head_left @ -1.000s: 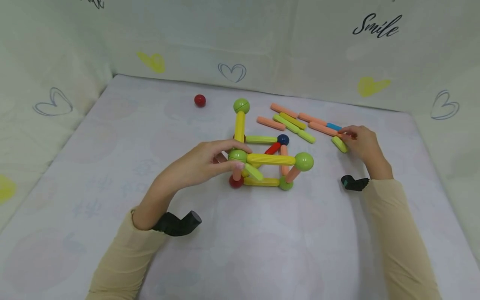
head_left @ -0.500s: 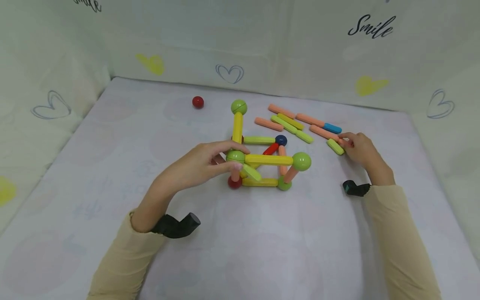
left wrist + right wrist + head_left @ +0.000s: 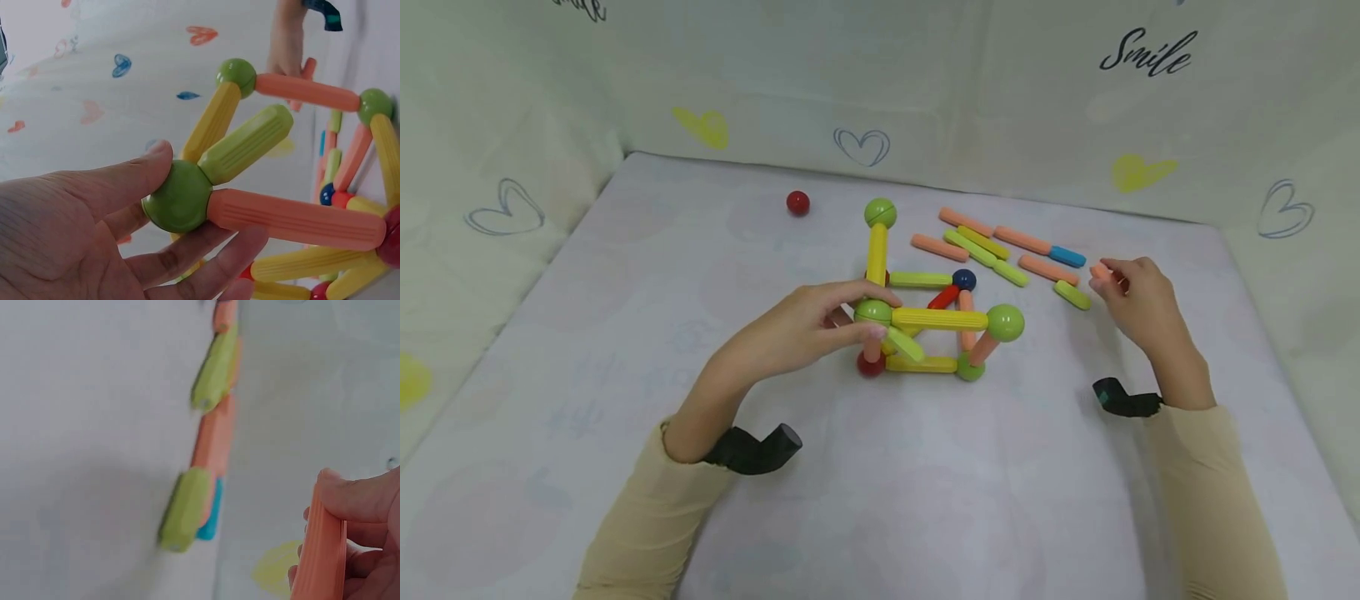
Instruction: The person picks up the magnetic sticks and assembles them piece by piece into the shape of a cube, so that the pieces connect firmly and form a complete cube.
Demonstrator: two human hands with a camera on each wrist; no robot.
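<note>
Orange rod [image 3: 324, 547] in right grip [image 3: 1142, 304], thumb [image 3: 359, 497] near one end

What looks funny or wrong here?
One green stick juts from its green ball, but its other end meets no ball. A red ball sits off alone, too. Nothing looks broken.

A pale backdrop [image 3: 1000, 108] — hearts [image 3: 1137, 172], "Smile" lettering [image 3: 1148, 53] — rises behind a whitish table [image 3: 940, 500].

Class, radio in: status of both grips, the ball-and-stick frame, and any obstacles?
Left grip holding green ball on frame. Right grip pinching orange stick. Loose lime stick lies on table between right grip and frame.
</note>
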